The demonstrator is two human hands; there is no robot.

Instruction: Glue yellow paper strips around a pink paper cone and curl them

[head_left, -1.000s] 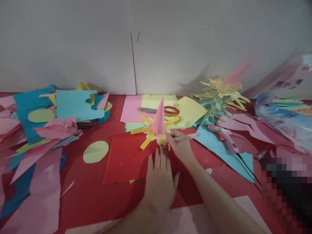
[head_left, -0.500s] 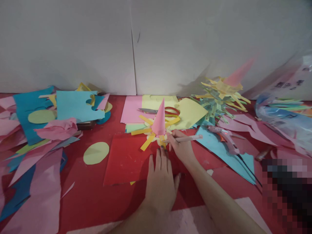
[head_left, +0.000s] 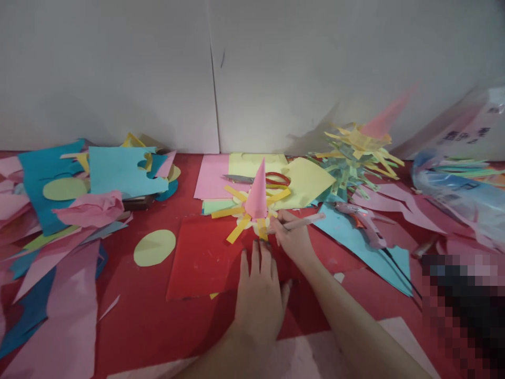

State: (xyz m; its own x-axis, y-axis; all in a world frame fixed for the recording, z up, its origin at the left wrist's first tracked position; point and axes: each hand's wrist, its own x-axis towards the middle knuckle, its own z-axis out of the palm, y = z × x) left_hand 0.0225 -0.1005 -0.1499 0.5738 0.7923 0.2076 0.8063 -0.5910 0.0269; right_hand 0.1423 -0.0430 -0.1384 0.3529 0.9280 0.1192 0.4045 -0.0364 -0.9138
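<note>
In the head view my left hand (head_left: 258, 287) lies flat on a red sheet (head_left: 197, 263), its fingers spread and the tips at a yellow paper strip (head_left: 262, 230). My right hand (head_left: 294, 237) grips a pale pink pen (head_left: 303, 222), its tip by the same strip. That strip belongs to a paper craft: a pink cone (head_left: 258, 197) stands upright on a pale scalloped base, with yellow strips radiating around it. Behind the cone, red-handled scissors (head_left: 278, 180) lie on pink and yellow sheets.
A pink glue gun (head_left: 369, 226) with a black cord rests on blue paper (head_left: 343, 231) at right. Behind it leans a fringed paper piece with a pink cone (head_left: 389, 116). Paper scraps (head_left: 74, 295) crowd the left; a pale yellow disc (head_left: 154, 248) lies nearer. A plastic bag (head_left: 465, 179) sits far right.
The pen's rear end has swung slightly left and up in my right hand. My left hand stays in place; the whole view has shifted a little.
</note>
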